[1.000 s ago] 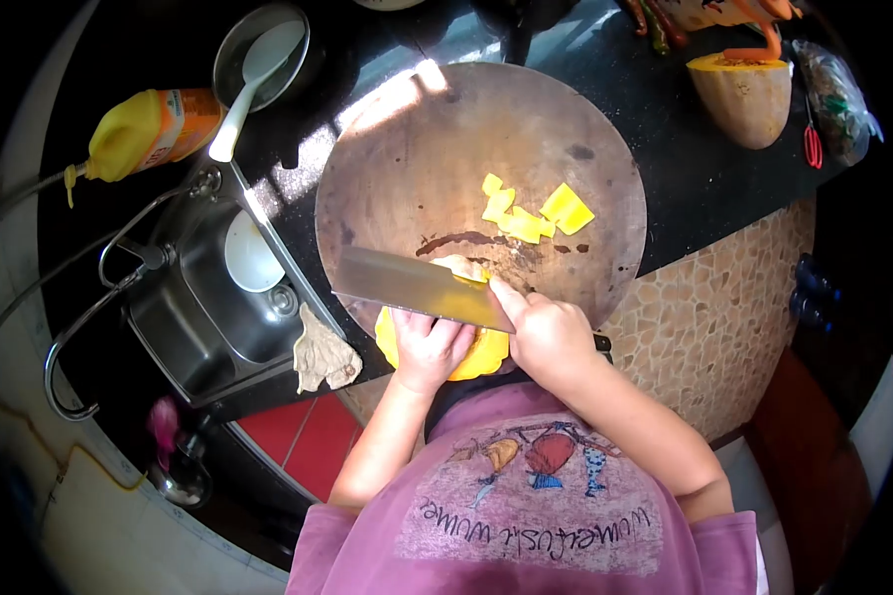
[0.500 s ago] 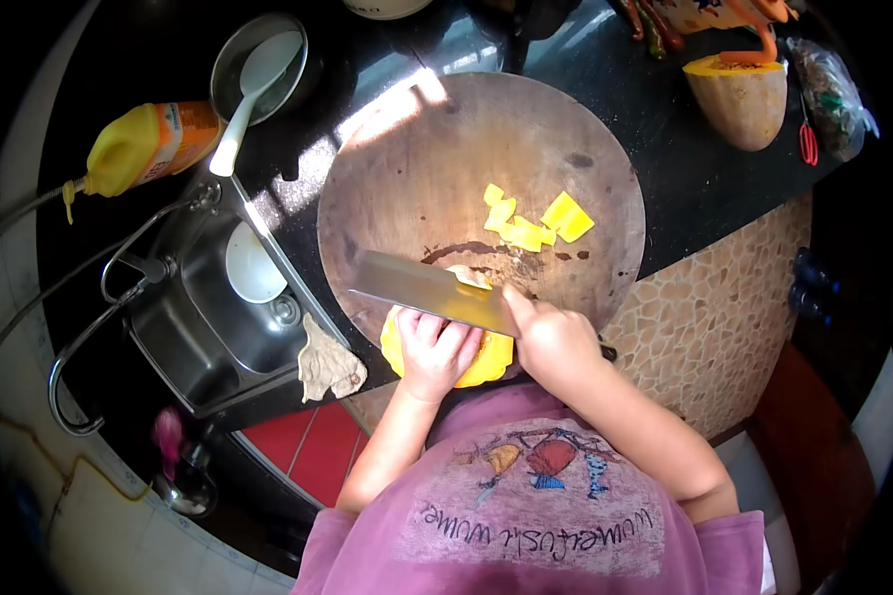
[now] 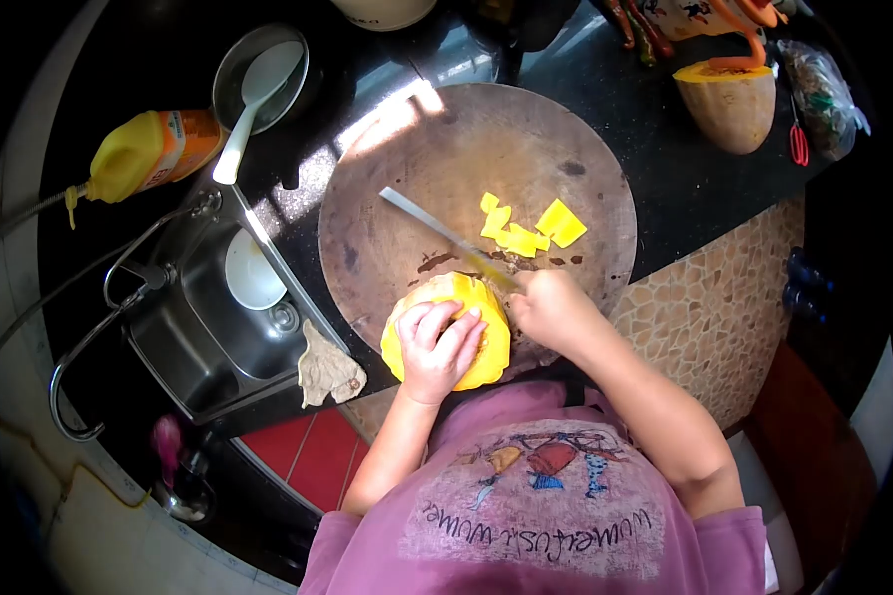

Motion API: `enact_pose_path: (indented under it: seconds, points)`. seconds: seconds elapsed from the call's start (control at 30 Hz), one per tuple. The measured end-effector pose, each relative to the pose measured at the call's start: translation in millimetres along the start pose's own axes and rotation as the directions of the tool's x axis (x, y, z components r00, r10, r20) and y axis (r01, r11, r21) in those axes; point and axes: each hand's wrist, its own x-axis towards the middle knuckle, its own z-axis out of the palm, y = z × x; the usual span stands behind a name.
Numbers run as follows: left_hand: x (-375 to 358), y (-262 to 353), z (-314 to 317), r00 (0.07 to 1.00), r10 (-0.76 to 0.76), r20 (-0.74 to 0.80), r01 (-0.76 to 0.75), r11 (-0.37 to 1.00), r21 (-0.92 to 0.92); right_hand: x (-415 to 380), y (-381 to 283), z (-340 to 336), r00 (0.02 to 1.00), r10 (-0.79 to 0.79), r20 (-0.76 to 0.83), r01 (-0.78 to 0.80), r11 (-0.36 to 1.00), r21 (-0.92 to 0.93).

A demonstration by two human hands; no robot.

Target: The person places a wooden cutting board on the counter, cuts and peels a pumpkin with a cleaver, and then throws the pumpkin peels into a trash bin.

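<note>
My left hand [image 3: 439, 347] presses down on a yellow pumpkin piece [image 3: 476, 302] at the near edge of a round wooden cutting board [image 3: 417, 159]. My right hand [image 3: 553, 309] grips the handle of a cleaver [image 3: 437, 228]. Its blade now shows edge-on and runs up and left across the board, just beyond the pumpkin piece. Several small yellow pumpkin slices [image 3: 526, 226] lie on the board past the blade.
A steel sink [image 3: 203, 332] with a white dish [image 3: 251, 270] and a rag [image 3: 325, 365] lies left. A yellow bottle [image 3: 149, 149] and a bowl with a white spoon [image 3: 258, 69] sit behind it. Half a pumpkin [image 3: 729, 104] and red scissors [image 3: 798, 139] rest at the far right.
The cleaver has turned from lying flat over the pumpkin piece to edge-on and moved away from me onto the board. The pumpkin piece is now uncovered under my left hand.
</note>
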Motion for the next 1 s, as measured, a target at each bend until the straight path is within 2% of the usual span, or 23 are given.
enact_pose_path:
  seconds: [0.07,0.13,0.2,0.3,0.43,0.5,0.6,0.67,0.73,0.8,0.9,1.0]
  points:
    - [0.0,-0.4,-0.1,1.000,-0.010,0.008,0.010,1.000,0.010,-7.2,5.4,-9.7,1.000,0.020,-0.020,-0.020,1.000,-0.017]
    - [-0.8,-0.4,0.4,1.000,-0.008,0.009,0.008,1.000,-0.003,-19.3,5.4,-15.9,0.990,-0.075,-0.121,0.080,0.996,0.041]
    - [-1.1,-0.2,0.0,1.000,-0.012,0.019,0.012,1.000,-0.008,-29.5,2.3,-15.6,0.990,-0.096,-0.100,0.099,0.995,0.030]
    - [-1.8,-1.5,-1.6,1.000,-0.010,0.010,0.010,1.000,-0.006,-36.4,3.7,-11.5,0.981,-0.191,-0.042,0.182,0.970,-0.162]
    - [-6.1,-1.4,-2.9,1.000,-0.019,0.023,0.019,1.000,-0.005,-39.8,7.2,-5.4,0.983,-0.185,-0.002,0.180,0.956,-0.233]
    - [-8.9,1.5,-7.8,0.999,-0.032,0.025,0.032,0.999,-0.005,-41.2,6.4,-7.0,0.970,-0.242,-0.033,0.228,0.943,-0.241]
    - [-14.8,7.4,-15.0,0.994,-0.102,-0.039,0.104,0.993,0.050,-41.4,1.5,-17.4,0.947,-0.320,-0.016,0.303,0.911,-0.279]
    - [-19.2,7.7,-15.8,0.975,-0.214,-0.052,0.220,0.965,0.145,-38.3,1.1,-21.8,0.935,-0.354,0.013,0.337,0.878,-0.340]
    - [-21.7,4.9,-13.9,0.969,-0.237,-0.066,0.244,0.960,0.135,-33.6,-0.6,-27.0,0.921,-0.387,0.038,0.369,0.840,-0.398]
    - [-22.5,-0.3,-9.5,0.965,-0.261,-0.027,0.252,0.951,-0.177,-29.8,-4.0,-33.4,0.902,-0.424,0.080,0.413,0.794,-0.446]
    - [-13.4,4.5,-5.2,0.947,-0.313,-0.069,0.286,0.922,-0.262,-26.4,-10.0,-39.7,0.882,-0.456,0.122,0.453,0.744,-0.491]
    - [-16.3,1.1,1.8,0.946,-0.310,-0.093,0.277,0.923,-0.268,-22.5,-14.4,-43.3,0.875,-0.462,0.145,0.467,0.724,-0.508]
